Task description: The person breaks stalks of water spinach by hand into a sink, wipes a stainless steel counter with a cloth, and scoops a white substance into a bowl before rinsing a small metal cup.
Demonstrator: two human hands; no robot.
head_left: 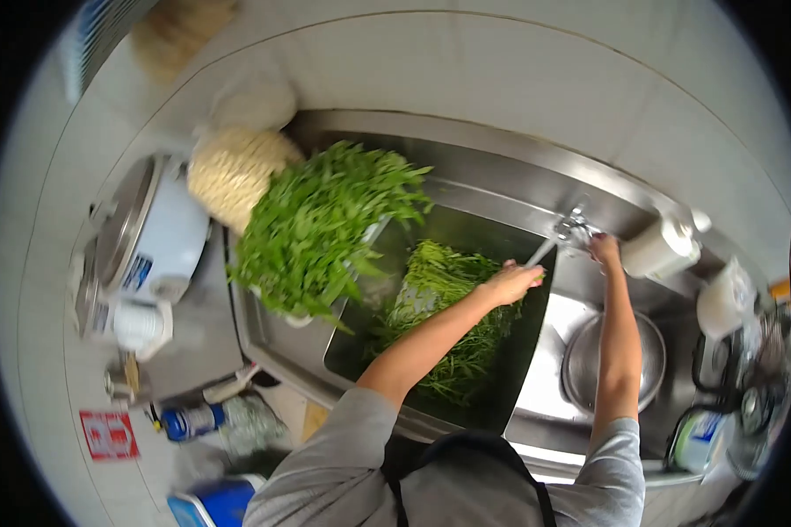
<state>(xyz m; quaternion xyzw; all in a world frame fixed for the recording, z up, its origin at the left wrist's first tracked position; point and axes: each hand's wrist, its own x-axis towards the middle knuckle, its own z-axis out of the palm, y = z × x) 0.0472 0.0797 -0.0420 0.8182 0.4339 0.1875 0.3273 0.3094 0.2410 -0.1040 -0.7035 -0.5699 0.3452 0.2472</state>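
Note:
My left hand (511, 283) reaches over a steel sink basin (351, 347) filled with water and leafy green stems (453, 325); its fingers are loosely curled just above the greens, beneath the faucet spout (540, 253). My right hand (603, 249) rests on the faucet (571, 228) at the back of the sink. A big heap of leafy greens (321, 228) sits in a container at the basin's left rim.
A rice cooker (145, 237) stands on the counter at left, with a pale mesh bag (233, 171) behind it. A round metal bowl (613, 362) lies in the right basin. White containers (664, 249) and jugs crowd the right side. Bottles (193, 420) lie on the floor.

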